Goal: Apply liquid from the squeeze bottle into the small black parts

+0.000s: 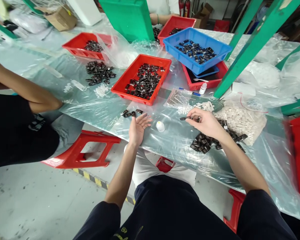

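Observation:
My left hand [138,129] lies palm up at the table edge, fingers apart and empty. A few small glossy black pieces [127,114] sit just beyond its thumb; whether the thumb touches one I cannot tell. Between the hands stands a small white bottle [160,126]. My right hand [202,121] is closed in a pinch on a slim dark piece [184,118], held by one end and pointing left. Under and beside that wrist lies a heap of similar black pieces [202,142]. Small white bits [207,106] are scattered beyond my right fingers.
A red tray [117,88] of black pieces stands ahead, with a blue tray [172,50] stacked behind it. A bulging clear bag of pale bits [250,121] lies right, near a slanted green post [242,56]. Another person's arm [37,95] rests at the left.

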The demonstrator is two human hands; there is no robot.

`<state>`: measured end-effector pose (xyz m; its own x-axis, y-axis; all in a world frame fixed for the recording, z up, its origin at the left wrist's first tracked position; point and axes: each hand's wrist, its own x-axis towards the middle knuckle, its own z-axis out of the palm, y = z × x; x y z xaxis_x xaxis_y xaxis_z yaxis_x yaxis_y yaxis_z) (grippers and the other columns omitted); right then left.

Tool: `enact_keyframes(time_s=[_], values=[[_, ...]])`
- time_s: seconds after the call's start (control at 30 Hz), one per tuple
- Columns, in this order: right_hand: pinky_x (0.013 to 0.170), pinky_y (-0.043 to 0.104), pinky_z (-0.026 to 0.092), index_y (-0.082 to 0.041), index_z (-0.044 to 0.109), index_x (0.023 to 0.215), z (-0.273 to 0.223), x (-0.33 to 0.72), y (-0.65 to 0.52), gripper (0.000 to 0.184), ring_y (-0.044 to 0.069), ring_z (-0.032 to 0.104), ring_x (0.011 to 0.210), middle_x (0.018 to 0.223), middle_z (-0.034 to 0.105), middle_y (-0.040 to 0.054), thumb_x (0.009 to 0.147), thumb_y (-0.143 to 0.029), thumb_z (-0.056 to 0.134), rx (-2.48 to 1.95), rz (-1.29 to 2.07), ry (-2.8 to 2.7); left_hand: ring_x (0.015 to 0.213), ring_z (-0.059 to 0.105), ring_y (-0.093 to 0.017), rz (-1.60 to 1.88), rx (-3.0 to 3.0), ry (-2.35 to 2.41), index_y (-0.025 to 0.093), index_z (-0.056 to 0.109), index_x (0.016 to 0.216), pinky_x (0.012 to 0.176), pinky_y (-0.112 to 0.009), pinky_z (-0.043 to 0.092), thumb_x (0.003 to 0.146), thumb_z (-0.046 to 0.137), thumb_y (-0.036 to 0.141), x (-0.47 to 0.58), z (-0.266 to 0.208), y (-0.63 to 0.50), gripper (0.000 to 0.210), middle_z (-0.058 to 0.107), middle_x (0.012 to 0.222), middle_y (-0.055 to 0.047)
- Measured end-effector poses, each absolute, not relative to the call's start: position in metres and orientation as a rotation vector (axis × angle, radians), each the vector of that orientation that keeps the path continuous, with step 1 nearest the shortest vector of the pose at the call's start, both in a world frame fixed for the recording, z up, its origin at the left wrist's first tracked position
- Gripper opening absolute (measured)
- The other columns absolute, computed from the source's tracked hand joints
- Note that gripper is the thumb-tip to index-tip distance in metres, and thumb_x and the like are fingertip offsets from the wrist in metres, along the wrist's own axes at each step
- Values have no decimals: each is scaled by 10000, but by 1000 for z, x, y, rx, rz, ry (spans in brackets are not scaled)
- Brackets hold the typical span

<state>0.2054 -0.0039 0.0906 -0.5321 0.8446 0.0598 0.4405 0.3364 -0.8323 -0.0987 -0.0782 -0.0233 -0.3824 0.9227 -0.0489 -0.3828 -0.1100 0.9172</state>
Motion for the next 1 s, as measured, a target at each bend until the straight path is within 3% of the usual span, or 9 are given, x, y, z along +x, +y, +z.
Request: enact_keyframes(time_s=[0.13,0.33,0.47,0.67,0.8,1.0], values=[[587,273,393,-216,613,927,88,203,-2,291,148,597,687,865,754,42,846,-428,794,-1005,1345,-1859,1033,779,-256,1696,669,1167,176,782,1146,828,-341,613,924,558,748,-103,-25,-78,653,806,1176,-162],[491,265,400,-225,707,1198,89,200,-6,434,158,617,668,983,806,91,861,-477,813,-955,1560,-1769,1068,779,-259,1687,650,1210,181,762,1165,883,-357,612,914,529,776,-107,-27,-78,687,788,1225,-175],[477,276,409,-214,768,1085,83,199,-4,387,144,560,590,834,756,55,840,-506,835,-971,1522,-1750,1091,779,-265,1701,656,1231,181,761,1157,897,-364,614,925,495,788,-108,-26,-79,702,790,1219,-176],[486,252,344,-196,769,953,80,201,-4,306,144,577,671,861,712,65,930,-501,756,-984,1531,-1755,945,782,-239,1737,728,1252,170,763,1101,826,-356,610,912,584,748,-100,-26,-80,634,804,1048,-154],[482,248,336,-193,760,966,81,201,-7,308,139,560,661,873,711,62,913,-495,775,-988,1610,-1728,873,762,-216,1735,877,1264,166,773,1077,773,-330,583,864,729,673,-94,-26,-83,551,797,969,-125],[465,253,319,-210,677,957,92,196,-11,351,135,563,607,825,756,56,855,-522,804,-942,1683,-1643,962,745,-253,1621,1129,1356,201,776,1125,824,-365,574,861,745,654,-88,-21,-89,525,807,1041,-120]])
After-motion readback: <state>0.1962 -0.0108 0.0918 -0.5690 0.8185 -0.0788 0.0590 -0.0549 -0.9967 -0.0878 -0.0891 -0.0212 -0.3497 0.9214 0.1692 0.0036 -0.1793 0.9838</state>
